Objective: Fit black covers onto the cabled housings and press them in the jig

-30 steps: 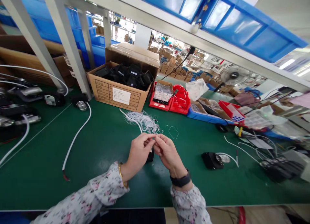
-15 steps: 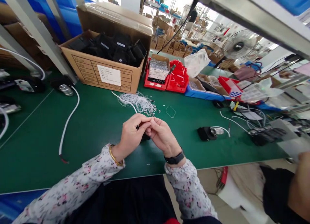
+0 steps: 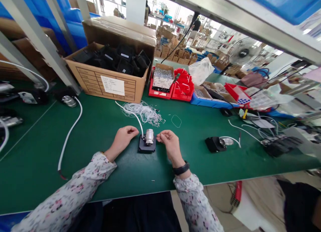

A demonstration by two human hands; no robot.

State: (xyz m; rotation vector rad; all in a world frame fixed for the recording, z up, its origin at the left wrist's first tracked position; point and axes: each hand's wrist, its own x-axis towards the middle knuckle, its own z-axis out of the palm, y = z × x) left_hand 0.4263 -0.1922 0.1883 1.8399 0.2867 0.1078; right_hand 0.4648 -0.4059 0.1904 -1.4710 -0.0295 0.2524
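Note:
A black square housing (image 3: 142, 148) with a silver metal fitting (image 3: 149, 137) upright on it sits on the green table between my hands. Its white cable (image 3: 136, 116) runs up and away to the left. To the left of the housing, my left hand (image 3: 122, 139) has thumb and forefinger pinched together; whatever may be between them is hidden. Close by the fitting's right side, my right hand (image 3: 171, 144) also pinches, on something too small to name. Just beyond lie a tangle of thin clear rings (image 3: 140, 110) and a heap of small screws (image 3: 155, 119).
A cardboard box (image 3: 107, 83) of black housings stands at the back left. Red bins (image 3: 182, 88) and a blue tray (image 3: 213, 103) line the back. Another housing with a cable (image 3: 214, 144) lies at right. A loose thin ring (image 3: 176, 121) and a single screw (image 3: 152, 180) lie on the table.
My hands were together over the housing, fingertips touching. They have now parted, left hand to the left and right hand to the right, and the housing and fitting show between them.

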